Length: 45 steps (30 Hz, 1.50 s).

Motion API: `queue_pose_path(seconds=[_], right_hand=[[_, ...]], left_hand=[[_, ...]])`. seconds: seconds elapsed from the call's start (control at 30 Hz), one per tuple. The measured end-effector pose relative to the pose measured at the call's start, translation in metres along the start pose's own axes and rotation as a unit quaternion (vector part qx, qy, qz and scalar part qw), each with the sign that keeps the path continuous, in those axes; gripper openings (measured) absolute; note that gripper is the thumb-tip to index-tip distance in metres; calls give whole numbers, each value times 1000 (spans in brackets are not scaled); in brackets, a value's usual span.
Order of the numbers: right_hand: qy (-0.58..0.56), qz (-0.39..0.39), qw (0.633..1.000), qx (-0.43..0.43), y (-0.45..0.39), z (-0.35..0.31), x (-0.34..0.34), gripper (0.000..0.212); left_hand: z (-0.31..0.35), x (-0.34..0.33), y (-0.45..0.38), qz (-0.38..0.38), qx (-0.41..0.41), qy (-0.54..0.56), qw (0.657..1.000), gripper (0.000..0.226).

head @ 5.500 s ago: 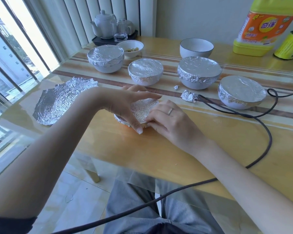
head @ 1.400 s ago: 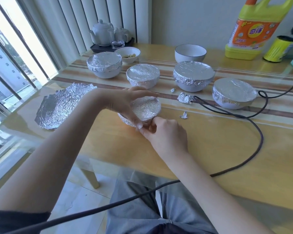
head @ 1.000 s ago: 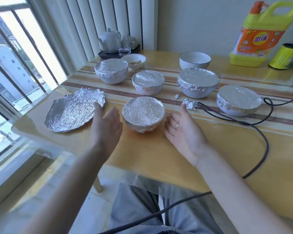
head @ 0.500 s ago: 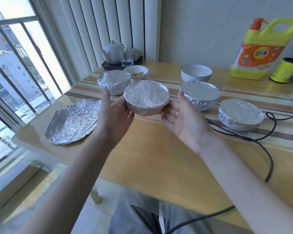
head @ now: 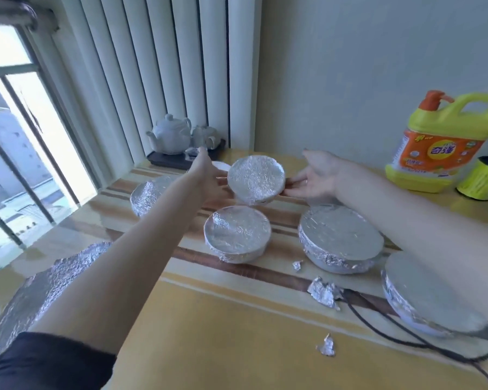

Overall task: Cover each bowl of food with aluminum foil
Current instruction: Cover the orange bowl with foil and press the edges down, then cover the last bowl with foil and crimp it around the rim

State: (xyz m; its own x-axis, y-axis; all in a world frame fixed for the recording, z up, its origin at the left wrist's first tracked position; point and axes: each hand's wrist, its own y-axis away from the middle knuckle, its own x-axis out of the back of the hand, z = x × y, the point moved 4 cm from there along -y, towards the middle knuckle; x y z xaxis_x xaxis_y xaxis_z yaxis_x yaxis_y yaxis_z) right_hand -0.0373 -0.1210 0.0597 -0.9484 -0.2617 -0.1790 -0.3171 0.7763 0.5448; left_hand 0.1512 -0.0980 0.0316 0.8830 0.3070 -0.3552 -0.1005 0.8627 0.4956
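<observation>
Holding a foil-covered bowl (head: 255, 179) up between both hands, the person had it out toward the far side of the tabletop (head: 237, 333), tilted so the foil top faced the camera. That foil was pulled flat and tight across the rim, crinkly and silver, with the edge folded down around the side. The left hand (head: 209, 178) cupped the bowl's left side with its fingers curved against it, and the right hand (head: 313, 178) was palm-up with fairly straight fingers touching the right edge, so more supporting than gripping on that side. Below the held bowl sat another covered bowl (head: 237, 233) on the striped part of the tabletop, a bigger covered one (head: 340, 237) to its right, a fourth (head: 431, 294) near the right edge, and a fifth (head: 148, 195) partly hidden behind the left forearm. A loose sheet of crumpled foil (head: 40, 291) lay at the left edge, and a few small foil scraps (head: 323, 291) were scattered near a black cable (head: 392, 333). Farther back were a white teapot (head: 171, 135) on a dark tray and a yellow detergent jug (head: 443, 142).
</observation>
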Motion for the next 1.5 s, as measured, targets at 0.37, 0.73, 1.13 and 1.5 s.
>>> queue_pose_path(seconds=[0.37,0.73,1.13,1.5], right_hand=[[-147,7,987,-55,-48,26,1,58],[415,344,813,221,10,-42,101,32],[490,308,812,75,-40,-4,130,29],[425,186,835,294,83,-8,19,21]], left_hand=[[-3,2,-25,29,17,-60,998,79],[21,19,3,41,-52,-324,944,55],[8,-25,11,35,-180,-413,892,57],[-39,-50,112,42,-357,-255,898,50]])
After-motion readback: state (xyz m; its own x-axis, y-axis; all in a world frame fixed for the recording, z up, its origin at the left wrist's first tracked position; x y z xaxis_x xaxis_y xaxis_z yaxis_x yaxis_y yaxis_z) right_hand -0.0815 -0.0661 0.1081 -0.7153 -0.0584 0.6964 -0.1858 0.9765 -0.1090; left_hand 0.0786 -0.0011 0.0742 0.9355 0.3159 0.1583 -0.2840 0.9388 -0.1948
